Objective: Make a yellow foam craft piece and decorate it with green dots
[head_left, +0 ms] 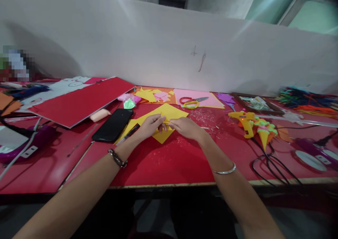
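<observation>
Over a yellow paper sheet (165, 135), both hands meet at a small yellow strip (166, 121) that looks like paper, partly hidden by the fingers. My left hand (151, 125) is closed, with thumb and fingers pinching the strip's left side. From the right, my right hand (187, 127) pinches its other end. A black marker (128, 134) lies beside my left wrist, and a black phone (113, 125) is just left of that. White flecks (208, 121) are scattered to the right of the yellow sheet.
Red-and-yellow scissors (194, 101) lie on pink paper (195, 93) at the back. A yellow glue gun (244, 121) with a lit orange light sits right, near a decorated yellow cone (263, 135) and black cables (271, 165). A red board (84, 100) leans across the left.
</observation>
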### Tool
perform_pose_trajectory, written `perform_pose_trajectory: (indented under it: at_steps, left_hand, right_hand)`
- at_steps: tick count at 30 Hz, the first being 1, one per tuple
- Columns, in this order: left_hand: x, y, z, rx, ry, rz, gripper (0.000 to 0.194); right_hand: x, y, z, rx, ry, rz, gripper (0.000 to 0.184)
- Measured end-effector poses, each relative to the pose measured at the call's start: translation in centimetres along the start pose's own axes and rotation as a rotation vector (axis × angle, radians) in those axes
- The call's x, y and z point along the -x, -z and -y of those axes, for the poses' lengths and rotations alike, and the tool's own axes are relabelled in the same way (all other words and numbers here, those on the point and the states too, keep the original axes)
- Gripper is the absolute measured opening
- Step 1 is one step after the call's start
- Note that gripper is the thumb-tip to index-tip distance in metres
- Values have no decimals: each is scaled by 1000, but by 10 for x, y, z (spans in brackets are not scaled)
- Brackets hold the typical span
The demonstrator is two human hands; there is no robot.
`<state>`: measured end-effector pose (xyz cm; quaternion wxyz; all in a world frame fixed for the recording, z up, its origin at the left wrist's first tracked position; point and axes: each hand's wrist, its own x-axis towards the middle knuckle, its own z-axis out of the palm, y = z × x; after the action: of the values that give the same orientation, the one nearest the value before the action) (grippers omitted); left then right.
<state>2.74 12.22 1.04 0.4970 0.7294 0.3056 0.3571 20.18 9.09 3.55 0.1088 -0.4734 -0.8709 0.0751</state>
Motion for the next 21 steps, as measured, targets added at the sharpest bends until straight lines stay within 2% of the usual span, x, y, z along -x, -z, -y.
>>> perform_pose_trajectory:
  at_steps: [2, 4, 6, 8, 12, 14, 18, 21]
  left_hand:
    - [2, 1, -1, -125, -54, 28, 34]
    - [3, 2, -2, -307, -117, 55, 34]
    - [5, 3, -4, -477, -159, 76, 31]
    - [6, 3, -6, -558, -170, 55, 30]
    - [5, 2, -9, -502, -139, -80, 33]
    - [4, 1, -9, -390, -77, -108, 35]
    - [2, 0, -8, -175, 35, -85, 37]
    - [2, -1, -7, -158, 3, -81, 38]
  right_hand:
    - [2, 0, -4, -208, 37, 53, 37]
    - [4, 0, -8, -374, 16, 148, 39]
    - [5, -1, -10, -465, -30, 253, 41]
    - [5, -3, -10, -457, -34, 245, 41]
    - [-1, -7, -5, -123, -13, -93, 29]
    - [-3, -7, 0, 106, -13, -194, 25]
    - [-3, -4, 6, 392, 6, -170, 28]
    - [-2, -3, 7, 357, -39, -139, 28]
